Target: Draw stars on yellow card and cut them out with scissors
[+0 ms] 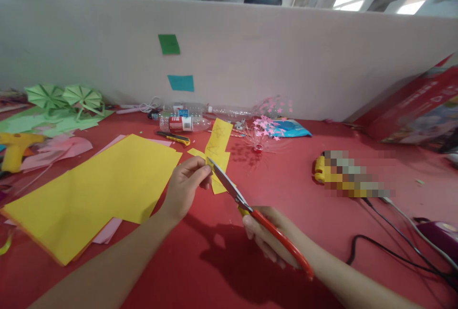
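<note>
My left hand [186, 187] pinches a small strip of yellow paper [218, 149] with pencil star outlines on it, holding it above the red table [296, 180]. My right hand [268, 237] grips red-handled scissors [246, 206]. Their blades point up and left and meet the paper strip beside my left fingertips. A big yellow paper sheet [96, 189] lies flat to the left of my left arm.
Green folded paper fans [64, 96] and pink sheets sit at the far left. A yellow glue gun [14, 149], plastic bottles [184, 123], a yellow box cutter [175, 137], a pink star ornament [263, 130], a red box [411, 108] and black cables [393, 247] lie around.
</note>
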### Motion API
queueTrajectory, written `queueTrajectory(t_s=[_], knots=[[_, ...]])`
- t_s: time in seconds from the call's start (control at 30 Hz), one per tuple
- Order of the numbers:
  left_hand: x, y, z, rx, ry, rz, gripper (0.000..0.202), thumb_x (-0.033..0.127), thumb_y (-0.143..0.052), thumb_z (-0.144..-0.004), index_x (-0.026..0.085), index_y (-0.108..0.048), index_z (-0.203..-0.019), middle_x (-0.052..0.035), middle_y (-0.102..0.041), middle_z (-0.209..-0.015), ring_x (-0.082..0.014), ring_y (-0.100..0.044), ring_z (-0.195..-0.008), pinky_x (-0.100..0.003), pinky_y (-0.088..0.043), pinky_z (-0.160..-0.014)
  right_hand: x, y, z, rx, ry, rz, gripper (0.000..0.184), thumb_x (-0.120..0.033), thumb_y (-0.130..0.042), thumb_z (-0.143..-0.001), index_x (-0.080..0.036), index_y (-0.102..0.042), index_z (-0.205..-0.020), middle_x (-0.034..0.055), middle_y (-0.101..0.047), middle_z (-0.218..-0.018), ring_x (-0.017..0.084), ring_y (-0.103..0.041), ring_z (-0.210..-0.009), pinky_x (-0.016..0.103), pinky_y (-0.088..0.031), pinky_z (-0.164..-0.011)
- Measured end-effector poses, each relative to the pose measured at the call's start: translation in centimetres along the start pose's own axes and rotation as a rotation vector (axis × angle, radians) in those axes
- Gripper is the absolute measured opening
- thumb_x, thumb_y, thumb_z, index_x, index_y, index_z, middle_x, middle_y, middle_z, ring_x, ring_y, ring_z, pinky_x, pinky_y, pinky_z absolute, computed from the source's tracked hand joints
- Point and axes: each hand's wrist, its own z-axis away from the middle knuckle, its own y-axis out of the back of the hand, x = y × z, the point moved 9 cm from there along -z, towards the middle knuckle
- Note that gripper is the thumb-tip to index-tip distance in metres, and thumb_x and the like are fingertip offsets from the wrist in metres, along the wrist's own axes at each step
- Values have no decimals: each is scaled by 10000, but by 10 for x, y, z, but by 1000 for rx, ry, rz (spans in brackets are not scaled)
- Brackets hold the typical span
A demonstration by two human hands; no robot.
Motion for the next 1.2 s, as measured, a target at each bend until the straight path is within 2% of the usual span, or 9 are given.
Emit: queueTrajectory(t_s=[0.5,0.73,0.97,1.2], knots=[[-2,0,-1,-10,15,88,238,189,-533,-828,185,-560,-591,32,-545,-544,-87,-491,-511,-224,-415,-533,-2,1,-1,-3,3,-12,501,-686,-505,-740,-211,-397,-624,-90,-389,-348,45,-320,-277,156,-263,-283],[-7,6,-5,46,68,206,177,200,-562,-805,183,-588,-631,39,-563,-558,-82,-502,-503,-213,-413,-517,0,3,-2,27,-24,15,508,-696,-497,-734,-210,-394,-629,-91,-387,-353,44,-321,-271,152,-263,-276],[-5,13,-7,112,72,221,146,177,-555,-785,175,-591,-643,30,-583,-586,-82,-512,-502,-207,-400,-496,-2,6,-3,28,0,65,545,-735,-515,-702,-206,-403,-635,-90,-381,-371,45,-343,-292,151,-274,-296],[-2,13,-8,93,44,215,168,150,-524,-775,173,-587,-621,35,-551,-556,-80,-488,-495,-208,-387,-498,-3,5,-2,-22,34,93,518,-705,-475,-754,-201,-409,-653,-76,-411,-423,39,-347,-317,152,-283,-320]])
